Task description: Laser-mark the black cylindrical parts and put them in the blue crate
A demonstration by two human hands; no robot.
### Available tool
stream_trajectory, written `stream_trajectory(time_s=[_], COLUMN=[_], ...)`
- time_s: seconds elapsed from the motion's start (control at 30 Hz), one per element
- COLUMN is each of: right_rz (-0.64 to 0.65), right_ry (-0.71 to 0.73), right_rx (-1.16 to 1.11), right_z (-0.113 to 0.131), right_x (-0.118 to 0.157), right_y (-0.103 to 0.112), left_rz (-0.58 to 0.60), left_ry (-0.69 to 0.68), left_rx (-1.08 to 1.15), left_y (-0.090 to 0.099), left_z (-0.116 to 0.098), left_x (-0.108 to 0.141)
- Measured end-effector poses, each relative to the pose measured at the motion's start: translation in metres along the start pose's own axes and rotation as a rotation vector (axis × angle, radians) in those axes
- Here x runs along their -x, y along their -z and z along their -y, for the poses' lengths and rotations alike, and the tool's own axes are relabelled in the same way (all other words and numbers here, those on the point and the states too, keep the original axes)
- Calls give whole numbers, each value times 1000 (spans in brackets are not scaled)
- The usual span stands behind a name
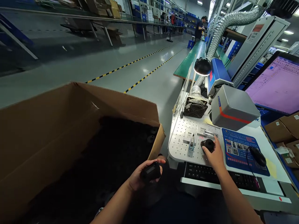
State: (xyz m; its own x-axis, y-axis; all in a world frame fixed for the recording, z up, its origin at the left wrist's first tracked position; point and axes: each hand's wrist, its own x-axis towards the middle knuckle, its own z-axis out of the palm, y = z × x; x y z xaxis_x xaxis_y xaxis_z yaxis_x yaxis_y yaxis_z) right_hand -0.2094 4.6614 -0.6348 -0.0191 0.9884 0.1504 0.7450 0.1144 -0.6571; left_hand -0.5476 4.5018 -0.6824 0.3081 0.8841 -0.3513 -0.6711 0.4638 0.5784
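Note:
My left hand (146, 172) is closed round a black plastic part (150, 173), near the corner of a large cardboard box (161, 137). Inside that box lies a dark heap of black parts (121, 140), hard to tell apart. Over the perforated metal plate (176, 144), my right hand (215, 154) has its fingers round another black part (207, 145), which sits at or on the plate beside the small metal fixtures. One metal bracket (191, 142) stands left of it. A second fixture (207, 133) lies just behind it.
A grey machine head (233, 107) overhangs the plate, with a black fan (195, 108) behind. To the right are a blue mat (240, 149), a mouse (257, 156) and a monitor (275, 84). A keyboard (221, 177) lies in front. Another person (199, 28) stands far off.

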Motion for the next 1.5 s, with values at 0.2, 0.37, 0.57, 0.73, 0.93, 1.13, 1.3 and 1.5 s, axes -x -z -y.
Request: stream_trajectory(time_s=[0.2, 0.37, 0.57, 0.73, 0.93, 1.13, 1.3, 1.5], right_rz=[152, 85, 46, 106, 88, 71, 31, -24], right_ry=[188, -3, 14, 99, 130, 146, 103, 52], right_rx=[70, 140, 163, 40, 8, 35, 34, 110], right_z=[-6, 15, 21, 11, 8, 3, 1, -8], right_x=[0, -9, -4, -12, -25, -30, -22, -14], right_y=[15, 13, 8, -1, -13, -20, -22, -30], left_rz=[27, 24, 0, 24, 17, 13, 15, -6], left_ry=[-17, -18, -13, -27, -21, -15, -6, -15], left_rx=[178, 229, 256, 266, 252, 245, 260, 288], left_y=[2, 2, 7, 5, 6, 5, 5, 7], left_z=[-9, -11, -7, -8, -8, -7, -8, -7], left_x=[2, 4, 5, 5, 6, 5, 5, 5])
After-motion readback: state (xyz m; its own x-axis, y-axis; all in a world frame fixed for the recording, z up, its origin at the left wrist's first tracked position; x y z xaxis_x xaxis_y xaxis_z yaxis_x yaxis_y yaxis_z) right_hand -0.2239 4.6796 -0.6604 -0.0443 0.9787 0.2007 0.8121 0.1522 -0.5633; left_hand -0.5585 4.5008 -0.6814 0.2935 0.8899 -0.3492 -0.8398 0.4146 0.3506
